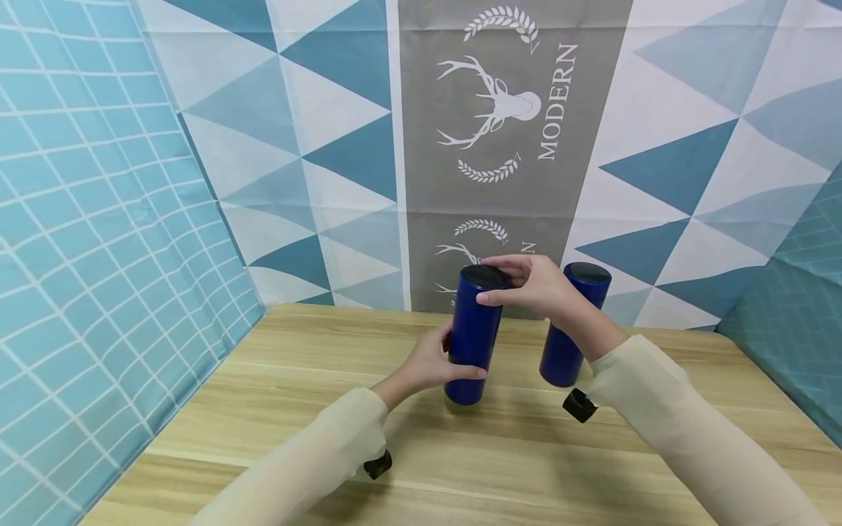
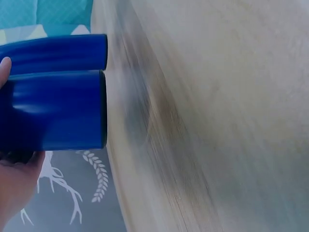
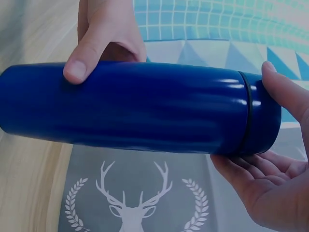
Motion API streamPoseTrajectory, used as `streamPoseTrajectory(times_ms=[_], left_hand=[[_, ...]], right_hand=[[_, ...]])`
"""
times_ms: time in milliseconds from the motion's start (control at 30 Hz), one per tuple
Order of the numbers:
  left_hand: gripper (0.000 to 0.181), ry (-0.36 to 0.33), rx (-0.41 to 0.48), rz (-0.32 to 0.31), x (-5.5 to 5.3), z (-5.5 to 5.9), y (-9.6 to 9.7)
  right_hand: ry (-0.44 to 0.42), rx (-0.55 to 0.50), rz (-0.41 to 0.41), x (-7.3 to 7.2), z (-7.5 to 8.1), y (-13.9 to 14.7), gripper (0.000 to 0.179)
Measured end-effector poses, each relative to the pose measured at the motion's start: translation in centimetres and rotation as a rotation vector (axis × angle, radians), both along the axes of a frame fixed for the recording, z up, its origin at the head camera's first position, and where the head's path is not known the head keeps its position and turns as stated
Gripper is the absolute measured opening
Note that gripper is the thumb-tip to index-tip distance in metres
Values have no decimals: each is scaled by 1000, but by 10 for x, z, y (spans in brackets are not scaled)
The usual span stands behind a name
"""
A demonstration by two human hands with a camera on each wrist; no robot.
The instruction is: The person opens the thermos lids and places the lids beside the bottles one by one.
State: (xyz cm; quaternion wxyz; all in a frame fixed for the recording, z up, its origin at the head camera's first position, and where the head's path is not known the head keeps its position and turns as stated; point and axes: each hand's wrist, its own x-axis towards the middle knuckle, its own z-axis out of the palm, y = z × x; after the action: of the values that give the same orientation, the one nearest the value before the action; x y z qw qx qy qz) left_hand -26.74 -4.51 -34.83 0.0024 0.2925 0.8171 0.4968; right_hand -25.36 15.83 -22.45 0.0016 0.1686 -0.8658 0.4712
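A dark blue thermos flask (image 1: 468, 343) with a black top stands nearly upright in front of me, leaning slightly. My left hand (image 1: 427, 361) grips its lower body, thumb across the front. At the top, my right hand (image 1: 539, 285) holds the lid (image 3: 264, 116), with the thumb on one side and the fingers on the other. A thin dark seam separates lid and body in the right wrist view; the lid is on the flask. Whether the base touches the table is hard to tell. A second, matching blue flask (image 1: 560, 358) stands to the right, partly behind my right forearm.
The wooden table (image 1: 316, 343) reaches back to a patterned cloth wall (image 1: 342, 146) with a deer print. Blue tiled-pattern cloth (image 1: 79, 219) hangs on the left and a teal one (image 1: 789, 307) on the right. Small black devices (image 1: 579, 405) sit at both wrists.
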Motion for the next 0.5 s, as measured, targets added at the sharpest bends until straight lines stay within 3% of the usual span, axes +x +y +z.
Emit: streamPoseTrajectory(times_ms=[133,500], left_hand=[[70,-31,9,-64,6,2,-3],[68,-101,-4,-155,21,3,-5]], right_hand=[[25,-4,35,7,-2,3,64],[68,2,94,29,-13,11,64]])
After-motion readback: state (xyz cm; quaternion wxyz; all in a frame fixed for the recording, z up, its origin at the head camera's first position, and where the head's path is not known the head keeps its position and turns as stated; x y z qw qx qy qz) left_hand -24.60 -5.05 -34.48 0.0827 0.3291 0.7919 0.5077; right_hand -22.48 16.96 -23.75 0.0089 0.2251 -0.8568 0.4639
